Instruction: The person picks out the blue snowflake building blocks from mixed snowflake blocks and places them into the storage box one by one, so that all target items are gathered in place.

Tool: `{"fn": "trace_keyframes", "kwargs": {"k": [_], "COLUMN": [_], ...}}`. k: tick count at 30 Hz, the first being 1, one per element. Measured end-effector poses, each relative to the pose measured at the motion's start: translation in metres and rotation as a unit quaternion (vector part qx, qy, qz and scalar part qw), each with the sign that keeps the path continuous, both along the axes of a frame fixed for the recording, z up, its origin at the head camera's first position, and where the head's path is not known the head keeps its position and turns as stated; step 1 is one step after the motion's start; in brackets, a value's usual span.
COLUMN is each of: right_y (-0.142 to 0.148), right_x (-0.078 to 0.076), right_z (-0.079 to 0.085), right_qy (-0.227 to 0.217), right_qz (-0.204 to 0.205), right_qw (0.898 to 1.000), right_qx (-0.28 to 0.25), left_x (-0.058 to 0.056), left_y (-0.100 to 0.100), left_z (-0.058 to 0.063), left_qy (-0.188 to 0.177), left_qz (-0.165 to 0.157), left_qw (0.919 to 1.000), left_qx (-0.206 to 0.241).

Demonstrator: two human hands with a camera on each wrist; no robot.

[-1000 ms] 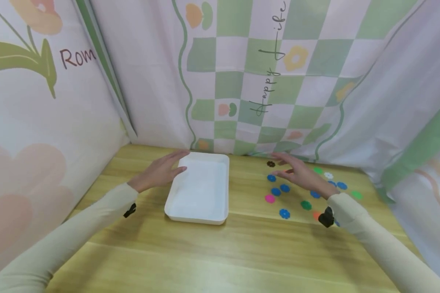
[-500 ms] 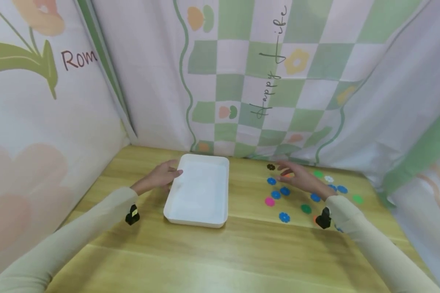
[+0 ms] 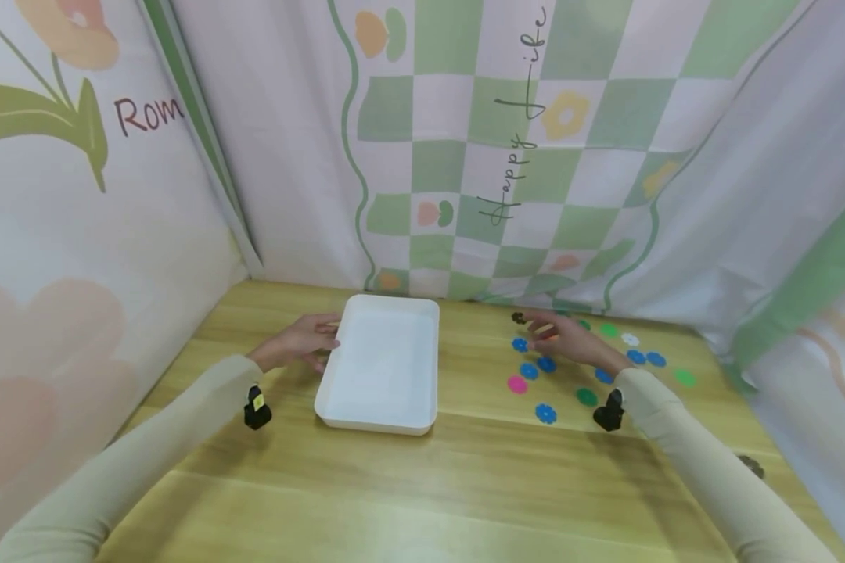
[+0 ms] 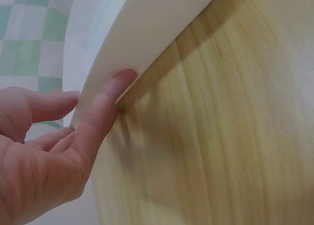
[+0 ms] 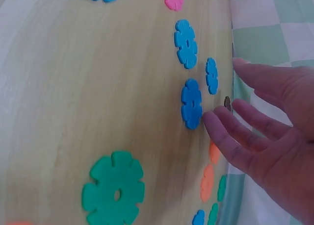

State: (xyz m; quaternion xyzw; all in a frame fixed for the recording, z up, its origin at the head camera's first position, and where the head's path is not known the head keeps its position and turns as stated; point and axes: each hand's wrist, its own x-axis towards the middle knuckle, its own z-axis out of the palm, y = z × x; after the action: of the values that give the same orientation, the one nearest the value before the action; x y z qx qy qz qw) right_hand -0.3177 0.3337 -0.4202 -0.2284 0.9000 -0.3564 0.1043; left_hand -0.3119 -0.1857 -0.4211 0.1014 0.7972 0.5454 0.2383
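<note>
A pale wood-grained table (image 3: pixel 366 500) is enclosed by printed fabric. At the back, it is bordered by a curtain (image 3: pixel 436 172) on which green and white checks, small fruits and flowers, and the word "Happy" in sideways script are printed; on the left, by a white panel (image 3: pixel 42 258) decorated with a large tulip and the letters "Rom". More fabric (image 3: pixel 817 266), banded in green, is hung along the right side.

Near the table's back edge, left of center, a shallow white tray (image 3: pixel 380 375) is set down flat. Its left wall is touched by the left hand (image 3: pixel 294 344), the fingers loosely extended and slightly parted. To the tray's right, well apart from it, flower-shaped pieces are scattered: blue (image 3: pixel 545 413), pink (image 3: pixel 517 384), dark green (image 3: pixel 587 397), light green (image 3: pixel 684 378), white (image 3: pixel 630 339) and orange (image 5: pixel 207 183). Over them the right hand (image 3: pixel 570 340) is held palm down, fingers relaxed and spread, nothing gripped; whether any piece is touched cannot be told. A dark brown piece (image 3: pixel 518 317) is seen just beside its fingertips. Cream sleeves (image 3: pixel 162 438) are worn, and a black device (image 3: pixel 257 408) is mounted at each wrist.
</note>
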Motion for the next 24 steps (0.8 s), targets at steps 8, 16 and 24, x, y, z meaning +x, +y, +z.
{"fn": "trace_keyframes", "kwargs": {"k": [8, 16, 24], "right_y": [-0.003, -0.004, -0.010], "right_x": [-0.004, -0.009, -0.014], "right_z": [-0.008, -0.019, -0.022], "right_qy": [-0.001, 0.018, 0.019], "right_qz": [-0.021, -0.054, -0.085], "right_qw": [0.999, 0.997, 0.994], "right_qx": [0.040, 0.053, 0.069], "left_x": [0.001, -0.003, -0.003], "left_y": [0.006, 0.021, 0.022], "left_z": [-0.002, -0.004, -0.004], "left_qy": [-0.024, -0.038, -0.055], "left_qz": [0.018, 0.003, -0.002], "left_qw": [0.9994, 0.9984, 0.9977], "left_qx": [0.018, 0.042, 0.038]}}
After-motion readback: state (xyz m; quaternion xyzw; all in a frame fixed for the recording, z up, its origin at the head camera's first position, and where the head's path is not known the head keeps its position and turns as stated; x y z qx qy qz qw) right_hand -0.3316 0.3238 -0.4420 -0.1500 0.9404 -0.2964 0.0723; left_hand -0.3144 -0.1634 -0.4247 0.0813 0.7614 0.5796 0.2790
